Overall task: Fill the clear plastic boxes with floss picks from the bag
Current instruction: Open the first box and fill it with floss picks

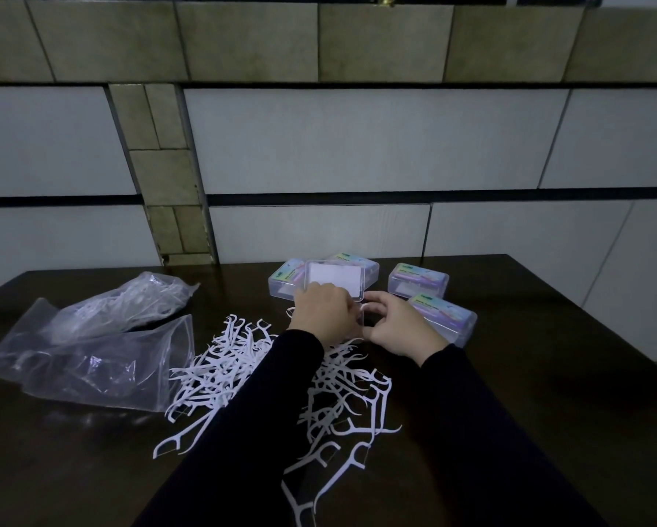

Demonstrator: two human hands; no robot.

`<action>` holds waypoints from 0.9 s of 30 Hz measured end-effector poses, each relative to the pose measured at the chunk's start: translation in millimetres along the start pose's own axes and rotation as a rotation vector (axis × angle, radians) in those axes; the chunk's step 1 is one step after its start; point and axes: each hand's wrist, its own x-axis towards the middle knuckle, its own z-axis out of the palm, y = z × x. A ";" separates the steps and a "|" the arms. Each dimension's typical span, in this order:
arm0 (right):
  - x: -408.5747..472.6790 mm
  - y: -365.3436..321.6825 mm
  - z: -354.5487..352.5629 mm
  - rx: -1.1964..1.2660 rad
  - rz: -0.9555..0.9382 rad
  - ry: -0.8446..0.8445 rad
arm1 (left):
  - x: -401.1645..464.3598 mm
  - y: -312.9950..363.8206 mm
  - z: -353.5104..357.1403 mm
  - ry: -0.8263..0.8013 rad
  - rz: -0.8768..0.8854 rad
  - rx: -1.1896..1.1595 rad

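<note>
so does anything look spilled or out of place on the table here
Yes: loose floss picks lie scattered in a tangled heap on the dark table, outside the clear plastic bag, under the person's forearms. The closed boxes sit tidily behind.

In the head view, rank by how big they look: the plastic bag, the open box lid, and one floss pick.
Largest to smallest:
1. plastic bag
2. open box lid
3. floss pick
The pick lies nearer the camera, so lid versus pick is less certain.

A dark wooden bench (528, 374) stands against a tiled wall (357, 146). The tiles are pale grey and olive. Light is dim.
</note>
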 end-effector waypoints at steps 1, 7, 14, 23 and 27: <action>-0.3 -0.3 -0.1 -0.006 0.001 -0.001 | -0.5 0.9 -0.8 -0.025 0.009 0.014; -1.6 -2.5 -1.5 -0.022 0.009 -0.002 | -1.6 -0.9 -4.5 -0.027 -0.019 -0.186; -4.0 -7.0 -2.0 -0.038 0.040 -0.017 | -8.6 -22.5 -12.6 0.153 -0.125 -0.754; -5.0 -7.4 -0.9 -0.051 0.040 0.000 | -15.1 -40.7 -7.5 0.122 -0.197 -0.616; -5.1 -6.5 -0.6 -0.058 0.045 -0.006 | -19.2 -47.6 -11.7 0.197 -0.200 -0.337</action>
